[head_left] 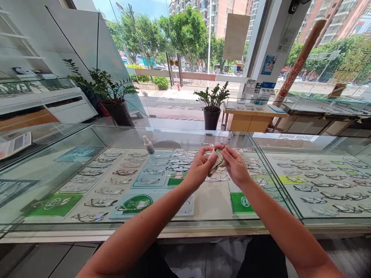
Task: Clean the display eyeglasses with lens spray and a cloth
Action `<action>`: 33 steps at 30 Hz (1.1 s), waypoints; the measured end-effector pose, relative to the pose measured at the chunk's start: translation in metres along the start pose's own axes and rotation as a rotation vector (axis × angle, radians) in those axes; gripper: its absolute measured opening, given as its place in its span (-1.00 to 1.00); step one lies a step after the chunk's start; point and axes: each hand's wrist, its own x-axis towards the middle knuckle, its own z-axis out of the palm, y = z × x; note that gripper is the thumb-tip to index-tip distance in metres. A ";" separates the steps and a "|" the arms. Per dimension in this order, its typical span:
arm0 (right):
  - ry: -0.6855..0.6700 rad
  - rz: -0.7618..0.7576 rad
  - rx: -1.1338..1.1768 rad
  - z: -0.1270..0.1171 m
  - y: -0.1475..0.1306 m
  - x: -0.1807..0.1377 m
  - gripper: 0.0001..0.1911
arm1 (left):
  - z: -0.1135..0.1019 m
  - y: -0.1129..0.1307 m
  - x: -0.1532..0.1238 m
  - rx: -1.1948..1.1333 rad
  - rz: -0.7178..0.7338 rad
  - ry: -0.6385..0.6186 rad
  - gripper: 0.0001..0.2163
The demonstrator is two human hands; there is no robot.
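Above the glass counter, both my hands meet around a pair of eyeglasses [225,138], one round thin-rimmed lens of which sticks up beyond my fingers. A beige cleaning cloth [216,164] with a dark edge is bunched between the hands and covers the rest of the glasses. My left hand [204,162] pinches the cloth, thumb on top. My right hand [234,164] is closed on the glasses and the cloth's right side; its exact grip is partly hidden. A white spray bottle [148,145] with a blue label stands on the counter to the left.
Rows of eyeglasses [124,172] lie inside the glass display counter [208,210], with green cards among them. A calculator-like device [16,144] is at the far left. Beyond the counter stand potted plants [212,116] and a wooden side table [252,119] by the window.
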 end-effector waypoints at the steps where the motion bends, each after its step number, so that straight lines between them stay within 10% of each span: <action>1: 0.001 -0.002 -0.011 0.000 0.000 0.000 -0.64 | -0.002 0.000 0.001 -0.004 -0.026 -0.020 -0.43; 8: 0.002 0.004 -0.018 0.000 -0.002 -0.001 -0.69 | -0.011 0.000 0.006 0.005 -0.093 -0.190 -0.53; 33: 0.031 -0.033 -0.003 0.005 0.001 -0.001 -0.78 | -0.010 -0.009 0.006 0.100 0.116 -0.004 -0.48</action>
